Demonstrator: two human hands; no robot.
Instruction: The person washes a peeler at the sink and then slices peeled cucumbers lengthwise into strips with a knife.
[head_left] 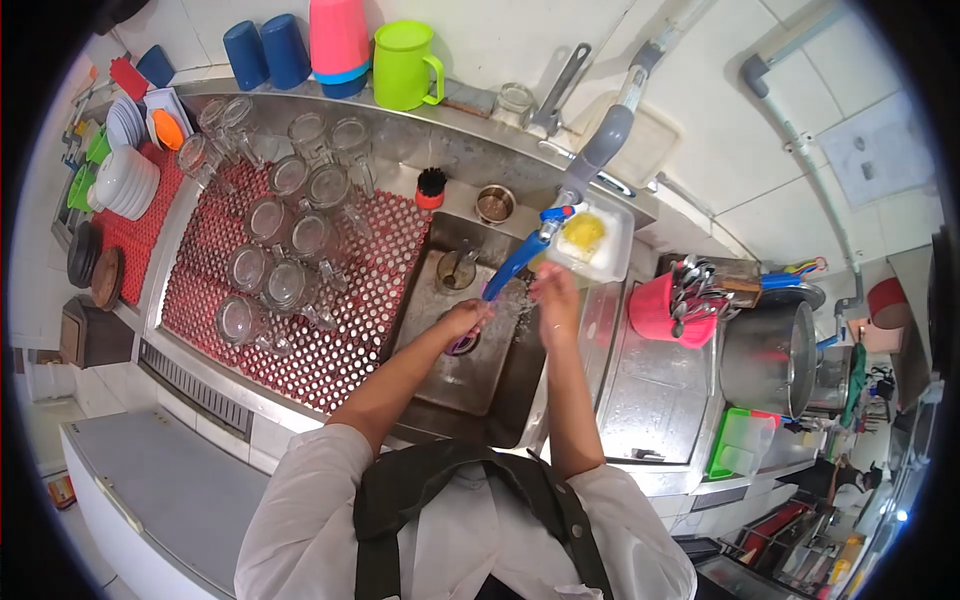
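Observation:
My left hand is closed over the sink, just below the end of the blue hose. A purple-edged thing shows under its fingers; most of it is hidden, so its kind is unclear. To the right of the hose, my right hand is raised with its fingers apart and nothing visible in it. Water splashes between the two hands. A glass mug lies in the sink behind my left hand. Beyond my right hand is a white tub of suds with a yellow sponge.
Several glass mugs stand upside down on the red mat at left. A black-bristled brush and small metal cup sit behind the sink. At right are a pink cutlery bucket and large pot.

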